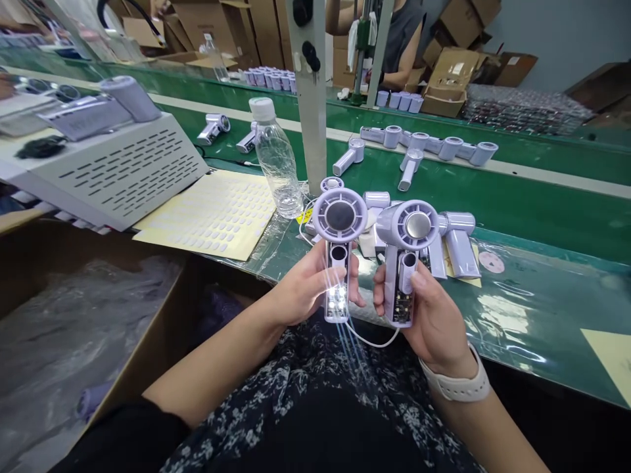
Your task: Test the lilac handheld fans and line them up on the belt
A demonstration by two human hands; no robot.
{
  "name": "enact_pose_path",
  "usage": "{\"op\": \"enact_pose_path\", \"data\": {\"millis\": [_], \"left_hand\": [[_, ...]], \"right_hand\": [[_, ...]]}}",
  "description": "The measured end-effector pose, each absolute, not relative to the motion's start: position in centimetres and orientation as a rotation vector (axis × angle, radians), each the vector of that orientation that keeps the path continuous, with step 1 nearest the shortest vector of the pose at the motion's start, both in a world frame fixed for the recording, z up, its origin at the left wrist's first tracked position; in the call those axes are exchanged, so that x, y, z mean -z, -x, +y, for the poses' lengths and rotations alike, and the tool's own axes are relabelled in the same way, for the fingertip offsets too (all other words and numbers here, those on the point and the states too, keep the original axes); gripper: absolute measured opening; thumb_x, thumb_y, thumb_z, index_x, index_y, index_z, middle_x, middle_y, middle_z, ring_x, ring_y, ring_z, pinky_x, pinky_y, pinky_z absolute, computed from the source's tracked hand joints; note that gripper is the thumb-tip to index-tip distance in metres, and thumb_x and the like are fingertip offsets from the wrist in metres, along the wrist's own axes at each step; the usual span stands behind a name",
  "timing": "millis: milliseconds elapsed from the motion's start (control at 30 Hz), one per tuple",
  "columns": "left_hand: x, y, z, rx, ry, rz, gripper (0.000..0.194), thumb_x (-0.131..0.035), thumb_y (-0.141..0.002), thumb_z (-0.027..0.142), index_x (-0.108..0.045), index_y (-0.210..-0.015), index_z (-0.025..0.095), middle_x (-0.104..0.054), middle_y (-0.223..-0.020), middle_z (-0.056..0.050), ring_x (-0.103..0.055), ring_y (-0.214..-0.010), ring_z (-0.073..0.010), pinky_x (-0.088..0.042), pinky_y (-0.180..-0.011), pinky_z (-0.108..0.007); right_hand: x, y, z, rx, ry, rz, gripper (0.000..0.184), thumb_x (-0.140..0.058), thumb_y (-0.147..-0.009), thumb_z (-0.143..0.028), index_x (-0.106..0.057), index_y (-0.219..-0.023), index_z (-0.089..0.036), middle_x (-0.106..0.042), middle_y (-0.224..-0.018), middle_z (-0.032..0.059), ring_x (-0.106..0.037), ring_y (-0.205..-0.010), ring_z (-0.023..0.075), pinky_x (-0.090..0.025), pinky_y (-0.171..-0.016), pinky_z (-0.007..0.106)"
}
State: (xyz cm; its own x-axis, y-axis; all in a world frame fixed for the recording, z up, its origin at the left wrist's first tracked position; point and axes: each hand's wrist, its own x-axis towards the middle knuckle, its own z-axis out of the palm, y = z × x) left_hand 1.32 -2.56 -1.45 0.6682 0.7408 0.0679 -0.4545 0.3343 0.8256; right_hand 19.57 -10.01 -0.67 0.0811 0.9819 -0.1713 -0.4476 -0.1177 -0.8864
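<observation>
My left hand (308,286) is closed around the handle of a lilac handheld fan (340,217), whose open handle front glows with bright white lights. A second lilac handheld fan (408,226), with a silver disc in its head, sits in the grip of my right hand (434,309). That fan's handle is open too, with its circuit board showing and unlit. Both fans stand upright, side by side and apart. A white cable (372,343) loops between their lower ends. Behind them, more lilac fans (461,243) lie on the green bench, partly hidden.
A clear plastic bottle (276,157) stands behind a sticker sheet (217,213). At left sits a vented grey metal box (123,164), above an open carton (148,328) with plastic bags. Several fans (451,148) lie on the conveyor (542,197). A person (401,46) is across it.
</observation>
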Motion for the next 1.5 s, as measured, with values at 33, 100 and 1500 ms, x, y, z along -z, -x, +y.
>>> {"op": "enact_pose_path", "data": {"millis": [33,100,1500], "left_hand": [[1.3,-1.3,-2.5,-0.808,-0.949,0.34,0.031,-0.073,-0.088,0.034,-0.054,-0.109,0.02,-0.06,-0.092,0.0,-0.068,-0.067,-0.0156,-0.061,-0.067,-0.035],[1.1,-1.3,-2.5,-0.821,-0.959,0.332,0.029,-0.073,-0.089,0.033,-0.055,-0.108,0.02,-0.06,-0.092,0.0,-0.067,-0.067,-0.0157,-0.061,-0.066,-0.036],[-0.4,-1.9,-3.7,-0.691,-0.586,0.352,0.022,-0.072,-0.092,0.03,-0.072,-0.105,0.013,-0.075,-0.101,-0.01,-0.072,-0.09,-0.0212,-0.06,-0.084,-0.032]], "right_hand": [[0.6,-19.5,-10.0,-1.399,1.021,-0.705,0.025,-0.066,-0.092,-0.045,-0.065,-0.098,-0.021,-0.069,-0.091,0.0047,-0.063,-0.065,0.0148,-0.054,-0.054,0.026],[0.6,-19.5,-10.1,-1.391,1.024,-0.693,0.024,-0.065,-0.093,-0.044,-0.065,-0.098,-0.021,-0.068,-0.089,0.0049,-0.062,-0.063,0.0149,-0.052,-0.051,0.026],[-1.6,-18.8,-10.5,-1.446,0.907,-0.368,0.033,-0.05,-0.094,-0.044,-0.071,-0.083,-0.021,-0.067,-0.083,0.0068,-0.061,-0.067,0.0192,-0.054,-0.055,0.031]]}}
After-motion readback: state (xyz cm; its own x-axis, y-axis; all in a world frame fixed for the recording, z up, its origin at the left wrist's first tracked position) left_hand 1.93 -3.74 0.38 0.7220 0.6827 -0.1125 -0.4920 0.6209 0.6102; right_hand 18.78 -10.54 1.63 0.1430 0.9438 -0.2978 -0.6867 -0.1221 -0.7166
